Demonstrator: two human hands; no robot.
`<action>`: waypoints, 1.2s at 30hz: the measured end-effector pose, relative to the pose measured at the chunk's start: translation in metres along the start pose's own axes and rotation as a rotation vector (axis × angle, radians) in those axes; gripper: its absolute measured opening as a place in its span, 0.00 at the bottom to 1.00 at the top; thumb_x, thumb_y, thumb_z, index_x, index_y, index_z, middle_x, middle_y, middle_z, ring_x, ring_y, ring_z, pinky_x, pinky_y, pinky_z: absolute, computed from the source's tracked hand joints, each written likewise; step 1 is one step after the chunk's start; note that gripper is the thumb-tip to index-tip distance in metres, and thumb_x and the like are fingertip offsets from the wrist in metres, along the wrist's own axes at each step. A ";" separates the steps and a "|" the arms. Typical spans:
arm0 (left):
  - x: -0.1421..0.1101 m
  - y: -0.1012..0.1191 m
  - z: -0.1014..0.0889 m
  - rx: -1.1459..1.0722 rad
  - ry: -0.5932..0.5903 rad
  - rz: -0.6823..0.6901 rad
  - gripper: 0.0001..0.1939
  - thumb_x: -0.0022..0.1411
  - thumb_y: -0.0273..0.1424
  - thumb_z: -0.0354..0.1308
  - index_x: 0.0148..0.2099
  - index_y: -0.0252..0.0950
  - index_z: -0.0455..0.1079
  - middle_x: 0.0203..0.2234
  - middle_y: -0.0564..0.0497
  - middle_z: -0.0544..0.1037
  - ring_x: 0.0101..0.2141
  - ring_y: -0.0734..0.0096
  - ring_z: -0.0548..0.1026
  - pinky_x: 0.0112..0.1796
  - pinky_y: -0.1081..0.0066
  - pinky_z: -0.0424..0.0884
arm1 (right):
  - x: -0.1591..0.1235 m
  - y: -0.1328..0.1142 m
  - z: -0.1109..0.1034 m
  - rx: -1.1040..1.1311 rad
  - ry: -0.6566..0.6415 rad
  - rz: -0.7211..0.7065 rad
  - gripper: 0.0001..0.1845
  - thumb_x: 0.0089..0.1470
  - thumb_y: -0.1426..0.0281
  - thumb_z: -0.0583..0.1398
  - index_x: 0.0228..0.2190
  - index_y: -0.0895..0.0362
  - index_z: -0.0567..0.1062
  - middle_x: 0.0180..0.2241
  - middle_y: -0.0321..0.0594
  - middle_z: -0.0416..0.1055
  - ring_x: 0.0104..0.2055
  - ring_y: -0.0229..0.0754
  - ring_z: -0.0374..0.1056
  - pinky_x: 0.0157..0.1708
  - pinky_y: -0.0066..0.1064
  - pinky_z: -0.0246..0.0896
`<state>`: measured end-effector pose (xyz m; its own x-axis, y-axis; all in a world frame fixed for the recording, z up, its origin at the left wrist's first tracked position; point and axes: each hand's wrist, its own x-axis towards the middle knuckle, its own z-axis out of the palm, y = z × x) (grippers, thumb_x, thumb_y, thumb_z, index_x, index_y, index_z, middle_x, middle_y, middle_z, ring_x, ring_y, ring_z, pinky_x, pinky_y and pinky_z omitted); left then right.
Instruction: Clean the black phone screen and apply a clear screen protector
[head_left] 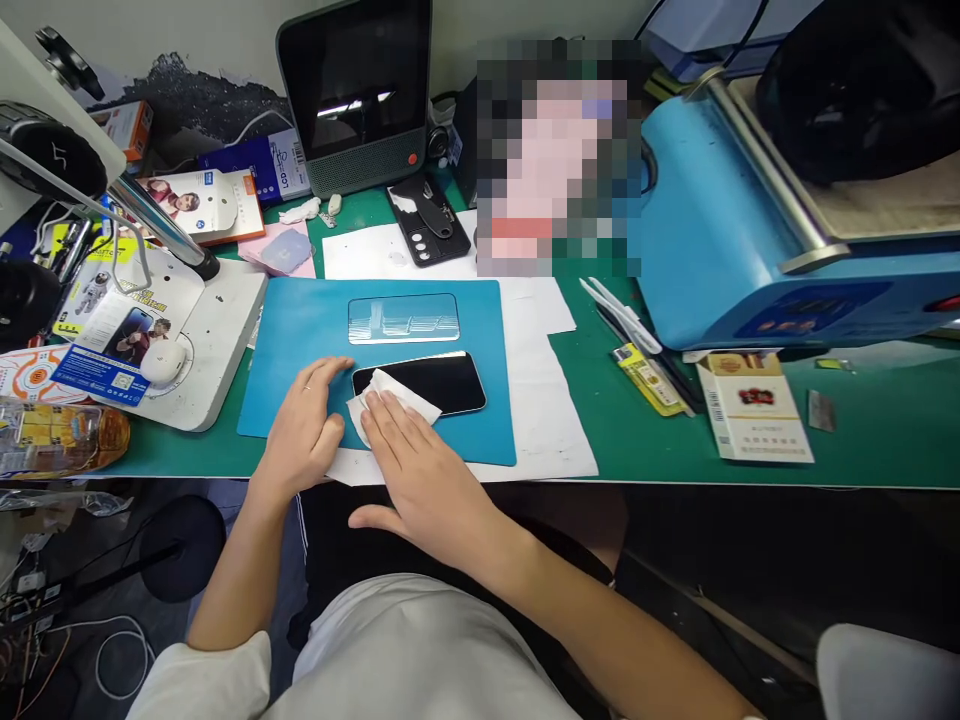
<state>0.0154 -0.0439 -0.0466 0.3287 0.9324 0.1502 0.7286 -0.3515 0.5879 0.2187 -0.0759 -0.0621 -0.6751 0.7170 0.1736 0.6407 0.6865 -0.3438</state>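
Observation:
A black-screened smartphone [457, 385] lies face up on a blue mat [300, 320], tilted slightly. On its left part rests a folded white wipe [421, 402], pressed down beneath the straight fingers of my right hand [420, 480]; the thumb sticks out to the left. My left hand [304, 430] is at the phone's left end, its index finger reaching the corner and its thumb apart from it. Whether it touches the phone's edge I cannot tell. Just behind the phone, a clear screen protector [403, 318] with a dark border lies on the mat.
A dark-screened monitor [356, 100] and a black phone case [427, 220] are behind the mat. To the right are a blue machine [720, 230], pens [622, 315] and a cigarette box [757, 410]. A white lamp base [217, 340] stands left, near a bottle [67, 437].

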 end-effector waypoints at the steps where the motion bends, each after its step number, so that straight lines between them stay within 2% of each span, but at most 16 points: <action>1: 0.001 0.001 0.000 0.007 -0.011 -0.003 0.34 0.63 0.22 0.46 0.71 0.37 0.59 0.67 0.43 0.69 0.69 0.53 0.63 0.68 0.49 0.63 | 0.000 0.002 -0.001 0.008 -0.009 0.002 0.61 0.62 0.37 0.52 0.71 0.78 0.54 0.75 0.68 0.44 0.78 0.64 0.42 0.74 0.52 0.49; 4: 0.001 0.002 0.000 0.028 -0.023 -0.014 0.32 0.65 0.24 0.46 0.71 0.37 0.60 0.67 0.43 0.69 0.70 0.53 0.61 0.69 0.47 0.61 | 0.013 0.011 -0.006 0.021 -0.040 0.033 0.57 0.66 0.39 0.49 0.71 0.78 0.54 0.75 0.67 0.44 0.79 0.63 0.41 0.76 0.51 0.44; 7: -0.001 0.003 -0.001 0.031 -0.012 0.002 0.30 0.68 0.27 0.49 0.71 0.37 0.59 0.67 0.42 0.69 0.70 0.50 0.61 0.68 0.45 0.62 | 0.019 0.016 -0.006 0.018 -0.035 0.068 0.55 0.68 0.41 0.49 0.72 0.78 0.53 0.76 0.67 0.42 0.79 0.63 0.39 0.76 0.54 0.43; 11: -0.003 0.004 -0.003 0.050 -0.050 0.084 0.35 0.69 0.39 0.60 0.73 0.39 0.56 0.68 0.40 0.68 0.71 0.44 0.60 0.70 0.42 0.56 | -0.009 0.013 -0.003 0.016 -0.002 0.042 0.57 0.65 0.39 0.51 0.73 0.75 0.52 0.75 0.67 0.44 0.79 0.64 0.41 0.73 0.58 0.51; 13: -0.002 0.004 -0.003 0.098 -0.077 0.086 0.38 0.68 0.42 0.63 0.74 0.40 0.55 0.68 0.40 0.68 0.71 0.44 0.61 0.72 0.41 0.52 | -0.020 0.017 -0.005 0.004 -0.007 0.032 0.56 0.66 0.40 0.51 0.73 0.74 0.51 0.75 0.67 0.44 0.79 0.64 0.41 0.73 0.57 0.52; 17: 0.001 0.004 0.000 0.149 -0.076 0.050 0.35 0.69 0.43 0.62 0.72 0.39 0.57 0.66 0.39 0.70 0.69 0.44 0.64 0.70 0.42 0.57 | -0.004 0.034 -0.012 0.017 -0.056 0.044 0.56 0.66 0.39 0.49 0.73 0.73 0.52 0.75 0.67 0.44 0.79 0.63 0.40 0.74 0.58 0.48; 20: 0.001 0.004 0.000 0.159 -0.067 0.033 0.34 0.70 0.42 0.62 0.71 0.39 0.58 0.66 0.39 0.70 0.69 0.44 0.65 0.69 0.42 0.60 | 0.007 0.040 -0.013 0.007 -0.041 0.089 0.57 0.66 0.38 0.49 0.72 0.76 0.53 0.76 0.68 0.43 0.79 0.64 0.39 0.75 0.58 0.46; 26: 0.000 0.002 -0.001 0.178 -0.074 0.051 0.33 0.71 0.42 0.61 0.72 0.39 0.57 0.66 0.39 0.71 0.70 0.45 0.64 0.70 0.42 0.58 | -0.033 0.034 -0.007 -0.011 0.035 0.109 0.52 0.68 0.43 0.51 0.74 0.71 0.49 0.76 0.66 0.43 0.79 0.64 0.39 0.72 0.61 0.53; 28: -0.001 0.002 0.000 0.184 -0.071 0.059 0.33 0.72 0.42 0.60 0.72 0.39 0.57 0.67 0.40 0.71 0.70 0.46 0.63 0.70 0.42 0.57 | -0.034 0.041 -0.010 -0.008 0.023 0.122 0.52 0.68 0.43 0.50 0.73 0.72 0.50 0.76 0.66 0.43 0.79 0.64 0.39 0.72 0.61 0.52; 33: -0.002 0.002 0.001 0.193 -0.054 0.037 0.32 0.72 0.44 0.59 0.72 0.39 0.58 0.67 0.40 0.70 0.70 0.46 0.63 0.70 0.42 0.57 | -0.012 0.061 -0.019 0.015 -0.009 0.173 0.53 0.68 0.41 0.48 0.74 0.71 0.50 0.75 0.67 0.45 0.79 0.63 0.40 0.73 0.61 0.49; 36: -0.003 0.002 0.001 0.186 -0.062 0.040 0.33 0.72 0.44 0.59 0.72 0.40 0.58 0.68 0.40 0.70 0.70 0.45 0.64 0.70 0.42 0.58 | -0.028 0.055 -0.018 0.007 0.003 0.189 0.54 0.68 0.41 0.49 0.75 0.70 0.47 0.76 0.67 0.44 0.79 0.64 0.39 0.72 0.63 0.50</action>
<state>0.0160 -0.0474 -0.0465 0.3914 0.9127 0.1178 0.8110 -0.4026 0.4245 0.2796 -0.0555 -0.0691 -0.5423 0.8332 0.1080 0.7532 0.5391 -0.3769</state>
